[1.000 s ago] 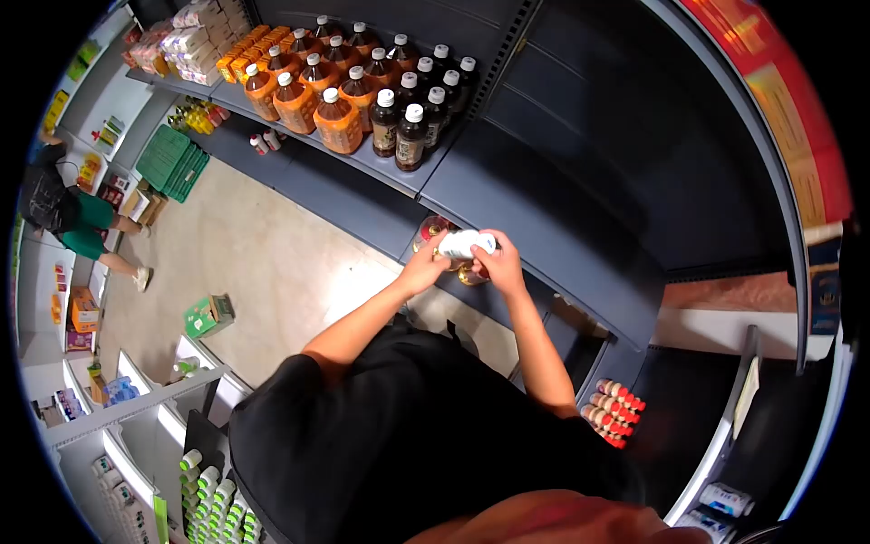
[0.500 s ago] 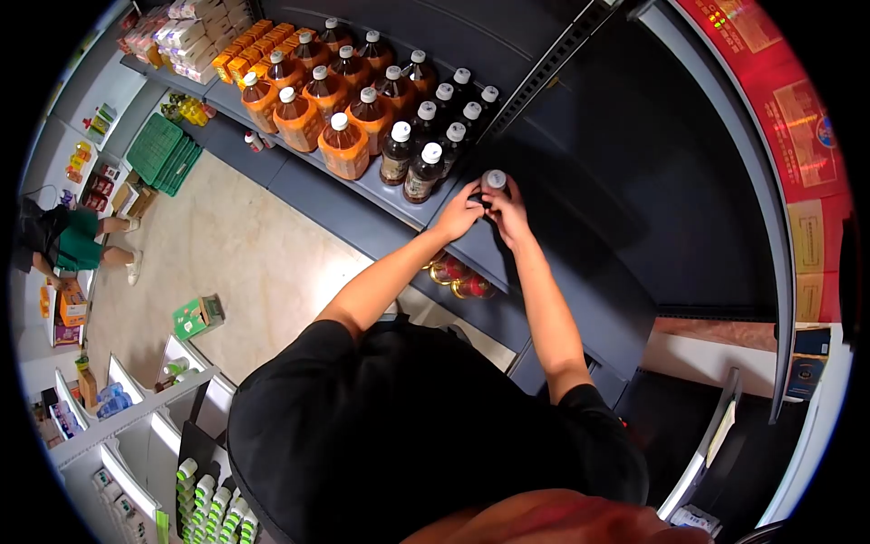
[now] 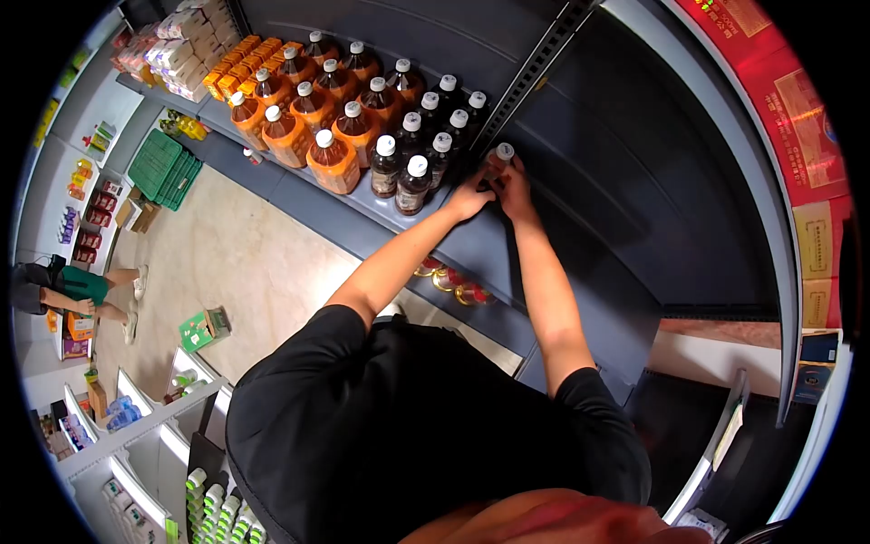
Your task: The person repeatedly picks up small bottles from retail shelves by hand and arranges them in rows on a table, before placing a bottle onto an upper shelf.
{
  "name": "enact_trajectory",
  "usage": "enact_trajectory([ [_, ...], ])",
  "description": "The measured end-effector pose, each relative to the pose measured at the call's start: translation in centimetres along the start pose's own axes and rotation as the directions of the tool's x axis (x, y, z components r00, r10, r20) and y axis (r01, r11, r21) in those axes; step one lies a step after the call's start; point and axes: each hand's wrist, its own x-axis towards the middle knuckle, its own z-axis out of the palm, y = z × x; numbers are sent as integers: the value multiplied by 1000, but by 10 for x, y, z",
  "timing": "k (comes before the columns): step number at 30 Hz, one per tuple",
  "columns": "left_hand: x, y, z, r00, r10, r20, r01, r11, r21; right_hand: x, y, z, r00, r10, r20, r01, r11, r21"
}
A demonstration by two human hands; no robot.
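Note:
Both my hands are around a white-capped bottle (image 3: 505,151) over the dark shelf. My left hand (image 3: 472,197) is closed at its near left side, and my right hand (image 3: 514,188) wraps its right side. The bottle's body is mostly hidden behind my fingers. Just left of my hands stand several dark bottles with white caps (image 3: 413,189) in rows. Beyond these, several larger bottles with orange labels (image 3: 333,165) share the same shelf (image 3: 370,201).
Orange boxes (image 3: 263,59) and stacked tissue packs (image 3: 178,53) sit farther left on the shelf. Gold-lidded jars (image 3: 450,278) stand on a lower level. A green crate stack (image 3: 163,168), a green carton (image 3: 205,328) and another person (image 3: 77,288) are on the left.
My hands and the bottle have moved slightly deeper onto the shelf, away from me. My view has shifted a little. The other person has an arm lowered differently.

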Motion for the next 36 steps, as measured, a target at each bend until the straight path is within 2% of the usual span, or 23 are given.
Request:
enact_trajectory([
  [5,-28,12,-6,995,-54,78,43,988,145,-31,-8,1,999,29,-35,-29,999,14],
  [6,-49,18,-8,997,9,81,-20,991,135,-37,1,-10,999,22,-40,-22,1000,2],
  [7,-71,20,-12,989,0,150,5,1000,-31,-44,14,-20,999,16,-42,-17,1000,-12],
  [10,-158,21,-21,987,-122,106,140,972,-188,-94,52,-43,998,-56,-39,51,991,-127],
  [12,-221,-13,-24,984,-176,-39,155,939,-307,-140,81,-53,961,-242,135,266,944,-196],
  [13,-255,-52,-29,961,-238,-142,203,954,-220,-157,98,-60,917,-319,239,367,909,-198],
  [14,-293,-86,-35,921,-293,-256,266,954,-137,-177,99,-60,927,-268,261,334,908,-254],
  [15,-332,-93,-40,847,-388,-363,434,899,52,-190,100,-64,917,-262,299,357,875,-326],
  [16,-374,-120,-47,710,-558,-430,666,731,151,-198,101,-66,904,-257,341,385,837,-389],
  [18,-458,-146,-41,465,-665,-585,854,511,98,-213,92,-58,876,-289,386,465,717,-519],
  [19,-495,-142,-29,328,-665,-671,904,427,18,-212,92,-57,834,-326,446,538,662,-522],
  [20,-546,-176,-16,265,-656,-706,876,470,-107,-214,95,-60,803,-358,477,592,568,-572],
  [21,-586,-195,4,125,-625,-771,888,416,-194,-207,102,-60,753,-411,514,657,462,-596],
  [22,-625,-209,23,166,-629,-759,966,257,-2,-208,107,-61,785,-344,516,612,563,-555],
  [23,-650,-206,44,-59,-815,-577,941,148,-306,-208,111,-63,771,-343,537,632,512,-582],
  [24,-668,-194,79,-232,-819,-525,893,34,-448,-212,107,-58,711,-379,592,702,438,-562],
  [26,-687,-182,143,-118,-867,-484,955,35,-295,-220,104,-64,526,-428,735,849,213,-484],
  [27,-693,-177,169,174,-871,-459,957,260,-131,-221,102,-62,556,-408,724,831,257,-493],
  [29,-679,-149,215,307,-770,-560,950,282,132,-231,101,-62,623,-363,693,780,349,-519],
  [31,-687,-146,239,-43,-839,-542,982,65,-178,-240,98,-54,779,-237,581,545,715,-439],
  [33,-708,-130,257,45,-815,-578,982,143,-126,-247,90,-40,794,-200,574,484,778,-399],
  [35,-732,-148,264,57,-838,-543,981,147,-123,-259,78,-9,733,-233,639,519,799,-304],
  [36,-741,-144,267,33,-820,-571,919,249,-305,-273,66,16,662,-300,686,562,805,-191],
])
